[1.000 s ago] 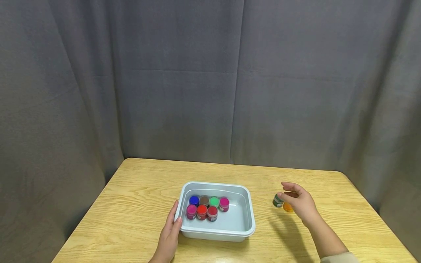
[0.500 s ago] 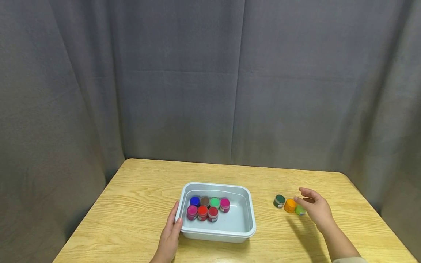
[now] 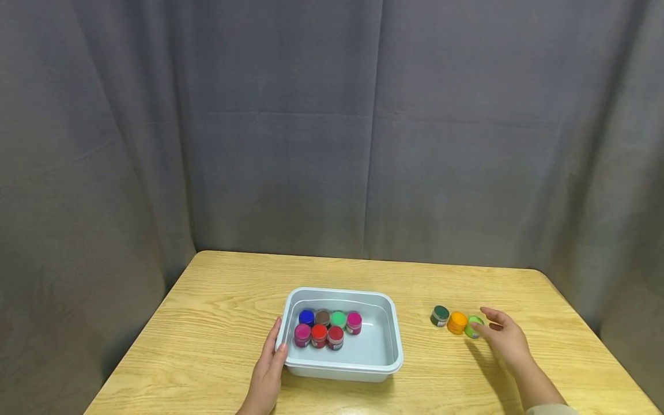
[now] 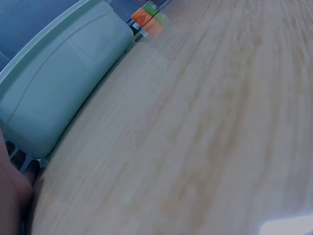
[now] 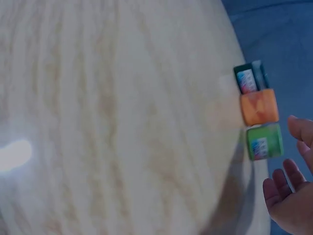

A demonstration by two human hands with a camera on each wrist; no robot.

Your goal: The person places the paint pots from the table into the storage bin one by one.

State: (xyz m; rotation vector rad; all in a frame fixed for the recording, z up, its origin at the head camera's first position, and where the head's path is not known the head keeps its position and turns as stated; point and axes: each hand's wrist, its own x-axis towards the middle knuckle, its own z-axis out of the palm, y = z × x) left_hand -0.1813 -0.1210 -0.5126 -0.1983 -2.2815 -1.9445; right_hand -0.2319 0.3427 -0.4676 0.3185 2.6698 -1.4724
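My left hand (image 3: 267,366) rests against the left side of a pale grey-blue plastic tub (image 3: 384,365), fingers straight along the wall and thumb at the near corner. Three small jars stand in a touching or nearly touching row to the tub's right: dark green (image 3: 440,315), orange (image 3: 457,323) and light green (image 3: 473,329). Beside the light green jar is my right hand (image 3: 505,340), its thumb overlapping that jar in the head view. The right wrist view has a gap between the loosely spread fingers (image 5: 282,183) and the light green jar (image 5: 264,141).
Several jars stand in two rows in the tub's left half, among them a blue one (image 3: 306,316), a brown one (image 3: 323,316) and a red one (image 3: 319,334). The wooden table (image 3: 207,323) is bordered by grey curtains (image 3: 280,173) behind and at both sides.
My right hand has moved from over the dark green and orange jars rightward to the light green one, uncovering all three. The left hand and tub have stayed in place.
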